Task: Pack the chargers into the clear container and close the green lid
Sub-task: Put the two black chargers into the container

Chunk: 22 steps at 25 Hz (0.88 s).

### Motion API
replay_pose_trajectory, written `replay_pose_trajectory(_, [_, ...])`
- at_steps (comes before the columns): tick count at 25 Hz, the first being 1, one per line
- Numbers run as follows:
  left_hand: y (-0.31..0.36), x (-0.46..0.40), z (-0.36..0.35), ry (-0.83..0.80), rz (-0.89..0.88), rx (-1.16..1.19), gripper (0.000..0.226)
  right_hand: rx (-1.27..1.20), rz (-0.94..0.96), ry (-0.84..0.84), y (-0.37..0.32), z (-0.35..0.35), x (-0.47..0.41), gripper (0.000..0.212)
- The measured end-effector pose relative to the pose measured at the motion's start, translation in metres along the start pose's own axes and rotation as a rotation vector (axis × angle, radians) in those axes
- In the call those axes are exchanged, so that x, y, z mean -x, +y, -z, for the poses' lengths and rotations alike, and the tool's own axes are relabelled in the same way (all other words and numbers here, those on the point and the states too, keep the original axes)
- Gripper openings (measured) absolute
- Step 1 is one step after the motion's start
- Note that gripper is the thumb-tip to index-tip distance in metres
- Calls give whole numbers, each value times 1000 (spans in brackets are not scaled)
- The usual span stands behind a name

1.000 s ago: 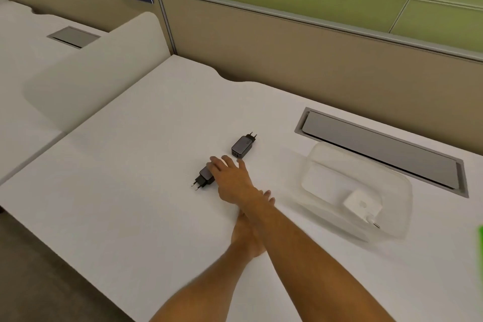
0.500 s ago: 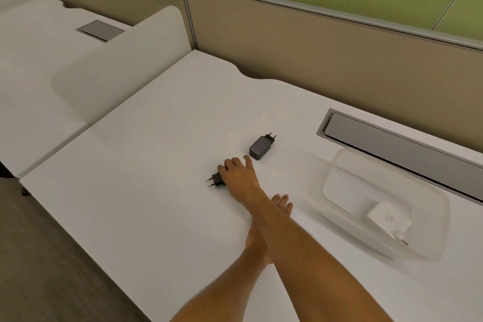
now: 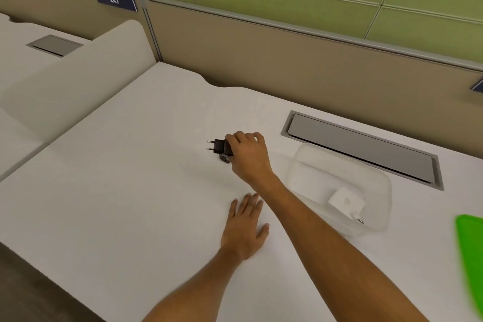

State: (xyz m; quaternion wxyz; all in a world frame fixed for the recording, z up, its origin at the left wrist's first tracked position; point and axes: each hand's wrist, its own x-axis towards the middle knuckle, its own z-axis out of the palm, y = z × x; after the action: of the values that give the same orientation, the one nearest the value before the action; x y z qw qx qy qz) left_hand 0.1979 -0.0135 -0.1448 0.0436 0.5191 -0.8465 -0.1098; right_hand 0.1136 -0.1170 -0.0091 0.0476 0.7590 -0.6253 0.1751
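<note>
My right hand [image 3: 249, 157] is shut on a black charger [image 3: 220, 146], held just above the white desk with its two prongs pointing left. A small grey piece of a second charger [image 3: 224, 159] shows under it; my hand hides the remainder. To the right stands the clear container [image 3: 376, 178], open, with a white charger [image 3: 345, 201] lying in its near corner. The green lid [image 3: 470, 256] lies at the right edge of the view, cut off and blurred. My left hand [image 3: 245, 227] rests flat on the desk, fingers apart, holding nothing.
A grey cable hatch [image 3: 360, 149] is set into the desk right behind the container. A beige partition [image 3: 261, 55] runs along the far edge, and a low white divider [image 3: 78, 81] closes the left side. The desk's near-left edge drops to the floor.
My right hand has closed on the black charger, lifted it off the desk and carried it over to where the second charger lay. My left hand stays flat on the desk.
</note>
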Motion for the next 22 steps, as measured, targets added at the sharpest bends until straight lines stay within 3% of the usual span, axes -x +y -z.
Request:
replay_pose_trajectory(4, [4, 0, 2, -5, -43, -8, 70, 16, -141, 95, 45, 45, 8, 43])
replay_pose_trajectory(9, [4, 2, 7, -18, -43, 11, 69, 106, -314, 50, 104, 73, 38, 37])
replay_pose_trajectory(17, [4, 3, 8, -12, -42, 27, 69, 91, -513, -295, 147, 56, 73, 32])
replay_pose_trajectory(22, [3, 3, 7, -20, -49, 35, 69, 175, -498, -485, 152, 29, 78, 32])
